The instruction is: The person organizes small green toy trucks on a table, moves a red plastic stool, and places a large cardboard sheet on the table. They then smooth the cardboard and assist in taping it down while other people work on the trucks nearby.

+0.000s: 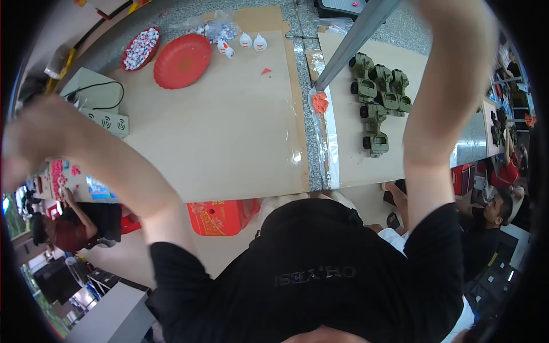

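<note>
My left hand [34, 137] is raised at the far left, beside a pale green box [94, 97] with round vents and a black cable. It is smeared by motion, so its fingers cannot be made out. My right arm reaches up past the toy vehicles, with the right hand [452, 11] cut off at the top edge and its fingers out of sight. Several olive-green toy vehicles [376, 128] stand in rows on the right board. Three small white pieces with red marks [245, 41] lie at the back of the cardboard-covered table [229, 131].
A red round tray [182, 62], a smaller red dish [140, 50] of tiny parts and a plastic bag [220, 28] sit at the back left. A metal post [357, 43] slants beside an orange lump [320, 103]. Below is a red stool [220, 217]; other people sit on both sides.
</note>
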`<act>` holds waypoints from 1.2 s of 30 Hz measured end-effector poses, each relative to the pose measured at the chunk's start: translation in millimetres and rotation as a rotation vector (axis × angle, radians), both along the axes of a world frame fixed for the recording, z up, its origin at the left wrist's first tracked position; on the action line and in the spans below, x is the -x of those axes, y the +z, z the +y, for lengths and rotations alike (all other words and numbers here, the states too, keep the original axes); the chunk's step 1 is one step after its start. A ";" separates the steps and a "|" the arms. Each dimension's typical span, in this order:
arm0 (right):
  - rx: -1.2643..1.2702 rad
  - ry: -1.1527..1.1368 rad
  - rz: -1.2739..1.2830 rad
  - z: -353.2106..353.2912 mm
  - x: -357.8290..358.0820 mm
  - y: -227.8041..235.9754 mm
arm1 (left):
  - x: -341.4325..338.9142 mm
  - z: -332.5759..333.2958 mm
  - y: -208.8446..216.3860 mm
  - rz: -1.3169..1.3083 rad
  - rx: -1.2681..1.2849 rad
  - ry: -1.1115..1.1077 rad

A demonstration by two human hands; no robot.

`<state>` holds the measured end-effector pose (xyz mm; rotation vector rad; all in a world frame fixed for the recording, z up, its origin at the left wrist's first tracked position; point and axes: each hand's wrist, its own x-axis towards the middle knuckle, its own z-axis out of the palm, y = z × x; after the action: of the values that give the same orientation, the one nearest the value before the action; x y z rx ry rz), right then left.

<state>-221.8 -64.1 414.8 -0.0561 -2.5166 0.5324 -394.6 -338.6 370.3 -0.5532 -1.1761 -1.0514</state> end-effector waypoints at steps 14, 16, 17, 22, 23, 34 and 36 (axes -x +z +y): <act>0.377 -0.225 -0.136 60.5 221.1 -445.9 | 29.3 166.4 -447.2 -0.888 0.980 -0.523; 0.469 -0.161 -0.158 56.1 242.3 -463.8 | 33.9 159.8 -460.8 -0.878 1.002 -0.558; 0.552 -0.110 -0.195 54.1 248.8 -468.4 | 33.3 150.8 -459.5 -0.930 0.859 -0.517; 0.712 0.031 -0.253 59.3 262.0 -496.6 | 62.2 110.1 -449.3 -1.496 0.096 -0.583; 0.730 0.025 -0.218 50.8 259.4 -492.6 | 71.5 104.9 -443.1 -1.463 0.100 -0.541; 0.602 0.218 -0.040 34.0 280.1 -490.8 | 142.2 128.6 -434.2 -1.208 0.475 -0.342; 0.672 0.289 -0.064 34.5 286.4 -488.3 | 146.1 129.1 -435.8 -1.162 0.500 -0.340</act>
<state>-508.2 -29.6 -73.5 0.0418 -2.3030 1.4915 -540.6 -209.6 -65.4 -0.5298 -2.4735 -1.4253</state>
